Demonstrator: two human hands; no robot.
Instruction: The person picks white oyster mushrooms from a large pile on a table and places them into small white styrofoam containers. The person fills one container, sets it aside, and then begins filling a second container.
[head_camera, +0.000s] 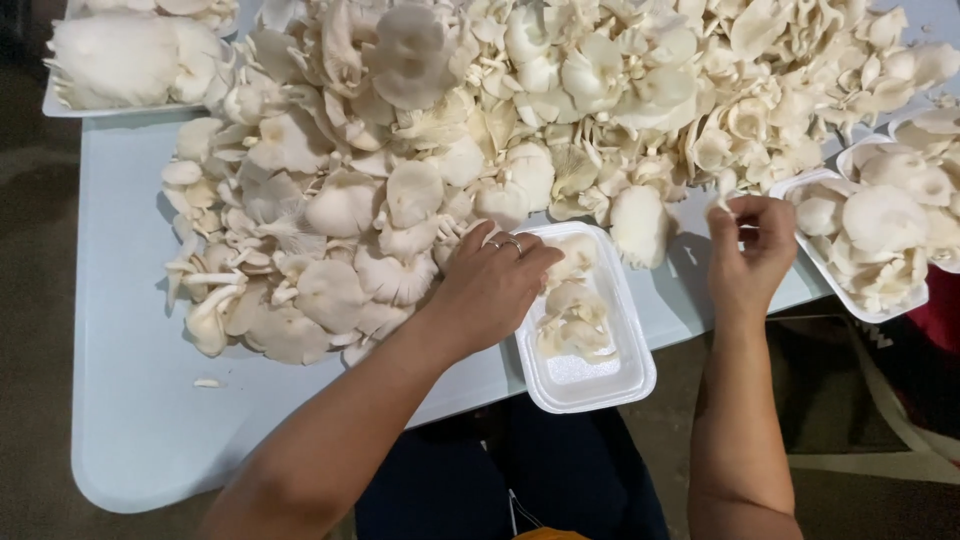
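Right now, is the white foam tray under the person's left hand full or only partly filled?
Partly filled. The white foam tray holds a few pale oyster mushrooms at its far end; its near end is bare.

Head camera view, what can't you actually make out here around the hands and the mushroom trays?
- Left hand: fingertips hidden in the oyster mushroom pile; grip unclear.
- Right hand: pinches a small mushroom piece; palm faces away.
- White foam tray: left rim covered by the hand.
- Filled tray at right, and another tray top left: cut off by frame edges.
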